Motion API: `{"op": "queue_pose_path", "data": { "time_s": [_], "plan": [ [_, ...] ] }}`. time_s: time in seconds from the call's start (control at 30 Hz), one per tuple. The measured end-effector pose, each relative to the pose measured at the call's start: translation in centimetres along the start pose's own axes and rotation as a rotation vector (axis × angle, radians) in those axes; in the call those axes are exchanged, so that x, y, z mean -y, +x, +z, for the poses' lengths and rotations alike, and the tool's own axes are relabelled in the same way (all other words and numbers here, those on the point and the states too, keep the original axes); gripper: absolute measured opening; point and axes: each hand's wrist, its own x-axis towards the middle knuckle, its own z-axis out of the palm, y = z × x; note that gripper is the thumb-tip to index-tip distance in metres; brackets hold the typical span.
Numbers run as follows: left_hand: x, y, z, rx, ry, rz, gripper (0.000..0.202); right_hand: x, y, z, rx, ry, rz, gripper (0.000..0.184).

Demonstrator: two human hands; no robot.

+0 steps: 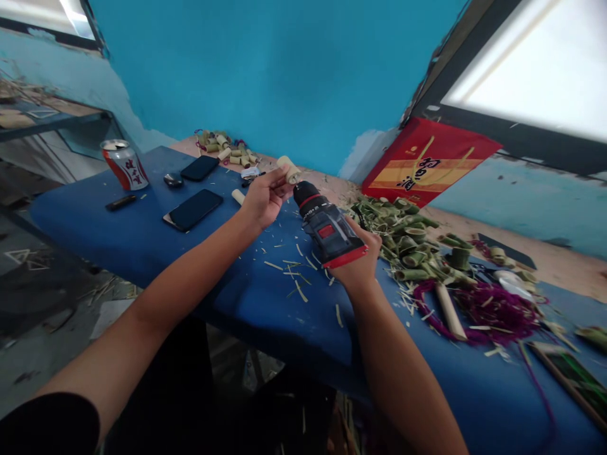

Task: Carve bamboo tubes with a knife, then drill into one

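My left hand point(266, 197) pinches a short pale bamboo piece point(288, 169) between thumb and fingers above the table. A black and red cordless drill point(327, 224) is gripped by my right hand point(363, 256), its handle hidden behind the body and my fingers. The drill's chuck points away from me at the near end of the bamboo piece. Whether the bit touches the bamboo or is inside it, I cannot tell. Below my left hand another pale bamboo piece point(238, 196) lies on the blue table point(265, 303).
Phones point(193, 210), a mouse point(173, 181) and a drink can point(126, 165) stand left. Cut bamboo pieces point(410, 243) heap up right, beside purple string point(497, 309) and a pale stick point(450, 311). A red bag point(427, 161) leans on the wall. Shavings litter the table.
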Motion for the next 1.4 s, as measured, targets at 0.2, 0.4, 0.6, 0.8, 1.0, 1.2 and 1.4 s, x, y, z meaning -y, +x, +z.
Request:
{"op": "queue_pose_path", "data": {
  "time_s": [0.2, 0.4, 0.6, 0.8, 1.0, 1.2, 1.4],
  "plan": [
    [0.2, -0.3, 0.1, 0.044, 0.008, -0.005, 0.011, 0.2, 0.1, 0.0, -0.016, 0.005, -0.011, 0.016],
    [0.3, -0.5, 0.1, 0.073, 0.028, -0.022, 0.009, 0.4, 0.2, -0.1, -0.008, -0.029, 0.048, 0.019],
    [0.6, -0.6, 0.0, 0.097, 0.053, -0.025, 0.008, 1.1, 0.3, -0.1, -0.059, -0.013, 0.049, 0.02],
    [0.8, -0.9, 0.1, 0.103, 0.023, -0.033, 0.015, 1.4, 0.4, 0.0, -0.105, -0.029, 0.015, 0.024],
    [0.6, -1.1, 0.2, 0.115, 0.018, -0.034, 0.013, 1.3, 0.4, 0.1, -0.111, -0.022, 0.019, 0.027],
    [0.2, -0.5, 0.1, 0.092, -0.022, -0.017, 0.011, 1.6, 0.4, 0.1, -0.097, 0.006, 0.042, 0.028],
    [0.2, -0.3, -0.1, 0.09, 0.005, -0.023, 0.013, 1.7, 0.4, 0.0, -0.078, 0.009, 0.044, 0.029]
  ]
}}
